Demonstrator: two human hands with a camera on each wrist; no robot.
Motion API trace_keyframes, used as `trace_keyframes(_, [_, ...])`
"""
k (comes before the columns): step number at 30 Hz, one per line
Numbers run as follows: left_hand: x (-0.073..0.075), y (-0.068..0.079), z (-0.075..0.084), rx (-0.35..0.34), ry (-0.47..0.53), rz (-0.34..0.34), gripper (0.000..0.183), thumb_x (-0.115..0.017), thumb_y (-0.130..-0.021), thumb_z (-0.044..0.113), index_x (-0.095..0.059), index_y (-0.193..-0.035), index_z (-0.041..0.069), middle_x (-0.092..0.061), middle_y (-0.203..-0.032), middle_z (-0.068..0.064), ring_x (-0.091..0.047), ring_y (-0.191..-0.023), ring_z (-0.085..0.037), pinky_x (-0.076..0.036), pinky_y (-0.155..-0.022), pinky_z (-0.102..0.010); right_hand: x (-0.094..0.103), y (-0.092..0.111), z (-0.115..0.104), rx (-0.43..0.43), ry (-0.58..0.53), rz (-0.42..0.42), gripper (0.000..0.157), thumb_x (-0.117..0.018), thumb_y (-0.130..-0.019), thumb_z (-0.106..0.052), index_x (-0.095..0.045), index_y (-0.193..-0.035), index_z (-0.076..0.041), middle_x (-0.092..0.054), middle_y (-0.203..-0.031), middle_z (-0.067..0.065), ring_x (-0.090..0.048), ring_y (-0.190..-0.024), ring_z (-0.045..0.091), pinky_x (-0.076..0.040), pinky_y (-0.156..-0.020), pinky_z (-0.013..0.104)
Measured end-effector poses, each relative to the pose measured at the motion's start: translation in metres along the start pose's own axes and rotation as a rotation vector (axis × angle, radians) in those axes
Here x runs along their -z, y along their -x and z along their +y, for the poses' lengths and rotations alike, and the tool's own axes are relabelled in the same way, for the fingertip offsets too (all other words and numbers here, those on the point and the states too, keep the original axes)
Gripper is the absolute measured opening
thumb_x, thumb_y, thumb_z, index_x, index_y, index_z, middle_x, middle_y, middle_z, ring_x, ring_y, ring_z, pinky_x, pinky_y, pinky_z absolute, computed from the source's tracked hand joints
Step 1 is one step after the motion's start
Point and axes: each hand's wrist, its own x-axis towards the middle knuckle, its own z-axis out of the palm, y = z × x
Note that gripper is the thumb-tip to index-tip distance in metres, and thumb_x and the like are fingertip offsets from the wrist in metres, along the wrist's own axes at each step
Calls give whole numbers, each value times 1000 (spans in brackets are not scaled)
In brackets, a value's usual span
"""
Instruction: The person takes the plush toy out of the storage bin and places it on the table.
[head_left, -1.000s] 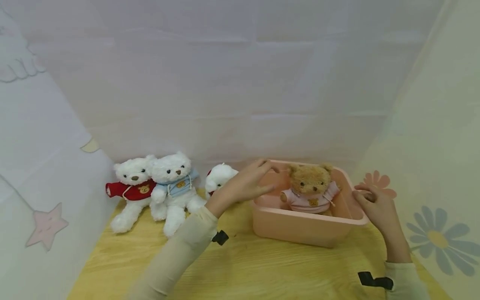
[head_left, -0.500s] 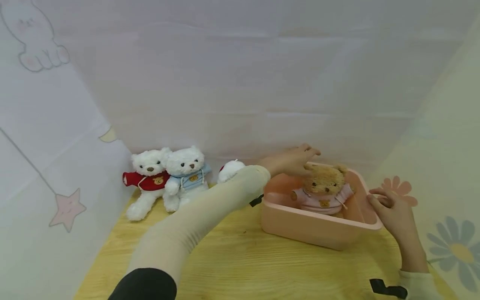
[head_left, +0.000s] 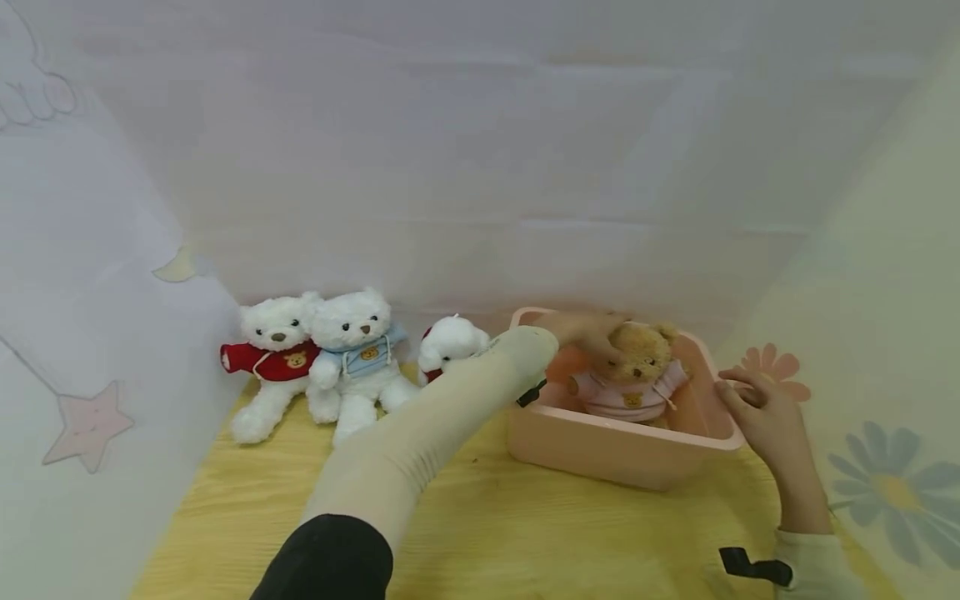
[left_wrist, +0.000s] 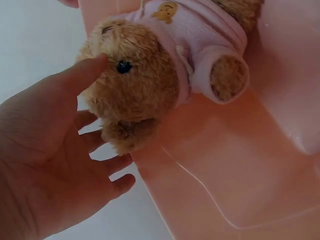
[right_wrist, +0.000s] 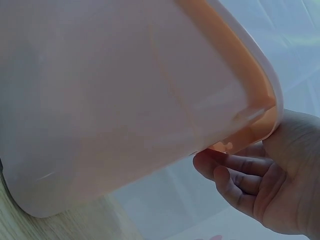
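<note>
In the head view, a brown teddy bear (head_left: 639, 367) in a pink hoodie sits inside a pink plastic bin (head_left: 592, 450). My left hand (head_left: 588, 331) has come over the bin's back left side and holds the bear's head. The left wrist view shows the thumb (left_wrist: 92, 70) on the bear's face beside an eye, the other fingers behind its head and ear. My right hand (head_left: 772, 421) grips the bin's right rim. Seen from the right wrist, its fingers (right_wrist: 240, 170) curl under the rim; the thumb is hidden.
Left of the bin, two white teddy bears sit side by side, one in a red sweater (head_left: 281, 364), one in a blue hoodie (head_left: 367, 358). Another white bear (head_left: 453, 342) is partly hidden behind my left sleeve. All rest on a wooden table (head_left: 480, 525) backed by hanging cloth (head_left: 450, 167).
My left hand has moved right, from the bin's left rim to the brown bear's head, and its thumb now lies on the face. The right hand stays at the rim. The head view has shifted slightly.
</note>
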Motion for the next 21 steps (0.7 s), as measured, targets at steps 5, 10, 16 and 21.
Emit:
trace_keyframes(5, [-1, 3, 12, 56, -207, 18, 68, -58, -101, 46, -29, -160, 28, -22, -164, 6, -22, -148, -13, -29, -112, -30, -3, 1, -8, -45, -17, -18, 55, -56, -105, -40, -54, -143, -1, -57, -131, 36, -52, -120, 55, -45, -83, 70])
trace_keyframes(10, [-9, 6, 30, 75, -399, 100, 68, -69, -93, 51, -42, -149, 23, -39, -140, 3, -35, -130, -17, -29, -107, -32, -2, 3, -8, -12, 5, 1, 49, -57, -105, -35, -57, -139, 1, -55, -133, 29, -54, -117, 54, -49, -78, 63])
trace_keyframes(16, [-17, 6, 38, 37, -305, 84, 96, -81, -81, 54, -26, -154, 25, -29, -148, 6, -34, -132, -11, -36, -98, -26, -3, 4, -8, -1, 24, 16, 46, -58, -105, -33, -60, -136, 1, -59, -126, 27, -57, -114, 52, -49, -71, 34])
trace_keyframes(21, [-21, 1, 32, 39, -304, 42, 106, -78, -78, 62, -14, -159, 41, -27, -153, 13, -41, -132, -10, -45, -94, -30, -5, 3, -8, -13, 9, 5, 47, -58, -105, -34, -59, -137, 0, -61, -126, 30, -58, -114, 51, -47, -68, 26])
